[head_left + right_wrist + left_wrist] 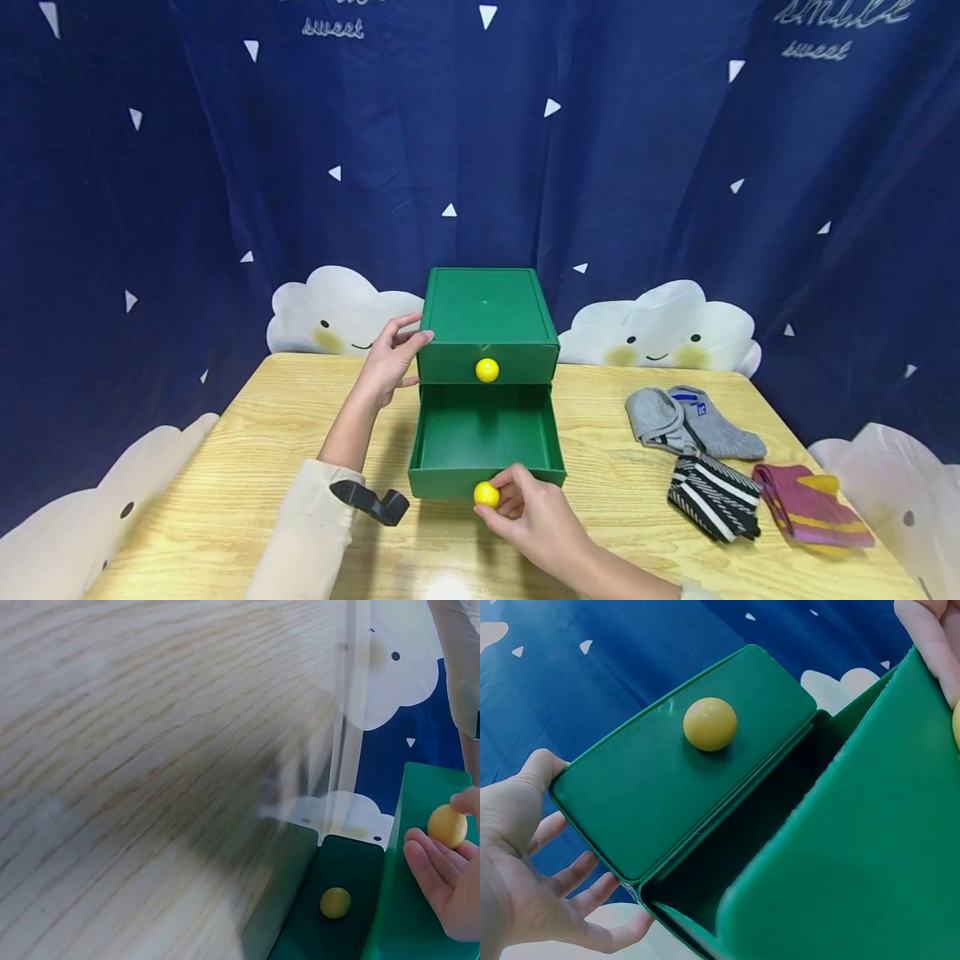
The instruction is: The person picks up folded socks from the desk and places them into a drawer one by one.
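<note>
A green two-drawer box (pixel 483 304) stands on the table, each drawer front bearing a round yellow knob. Its upper drawer (pixel 450 363) is closed; the lower drawer (pixel 483 437) is pulled out and looks bare inside. My right hand (pixel 536 512) pinches the lower yellow knob (pixel 486 494) between thumb and fingers, also seen in the right wrist view. Against the box's left side rests my left hand (pixel 390 362), its thumb at the front upper edge and its fingers spread along the side. In the left wrist view the upper yellow knob (pixel 710 724) shows untouched.
On the right of the wooden table (pixel 300 433) lie grey socks (pixel 693 421), a black-and-white striped folded sock pair (pixel 716 497) and a maroon-and-yellow pair (pixel 813 510). Behind the table hangs a dark blue curtain (pixel 480 125) with cloud prints.
</note>
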The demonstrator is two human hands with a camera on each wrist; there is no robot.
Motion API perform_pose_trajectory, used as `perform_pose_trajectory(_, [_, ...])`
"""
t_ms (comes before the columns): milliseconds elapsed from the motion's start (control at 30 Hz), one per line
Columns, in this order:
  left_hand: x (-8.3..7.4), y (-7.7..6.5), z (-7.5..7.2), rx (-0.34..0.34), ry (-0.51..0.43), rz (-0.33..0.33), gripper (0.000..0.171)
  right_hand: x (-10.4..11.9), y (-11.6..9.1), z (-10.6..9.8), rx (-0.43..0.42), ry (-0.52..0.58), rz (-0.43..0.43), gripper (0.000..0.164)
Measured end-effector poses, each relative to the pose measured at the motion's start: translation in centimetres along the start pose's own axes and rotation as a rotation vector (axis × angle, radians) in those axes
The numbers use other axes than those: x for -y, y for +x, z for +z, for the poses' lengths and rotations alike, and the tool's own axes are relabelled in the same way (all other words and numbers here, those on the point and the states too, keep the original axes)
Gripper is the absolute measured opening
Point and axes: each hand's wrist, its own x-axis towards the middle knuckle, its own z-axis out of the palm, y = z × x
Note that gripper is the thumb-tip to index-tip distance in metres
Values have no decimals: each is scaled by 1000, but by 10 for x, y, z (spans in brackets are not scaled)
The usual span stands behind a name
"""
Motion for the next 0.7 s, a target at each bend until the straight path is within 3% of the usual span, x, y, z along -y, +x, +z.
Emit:
perform_pose_trajectory(467, [1, 0, 0, 1, -4, 0, 51, -1, 0, -1, -3, 11, -18, 21])
perform_pose_trajectory(700, [2, 0, 0, -5, 7, 0, 50, 2, -1, -15, -11, 20, -53, 19])
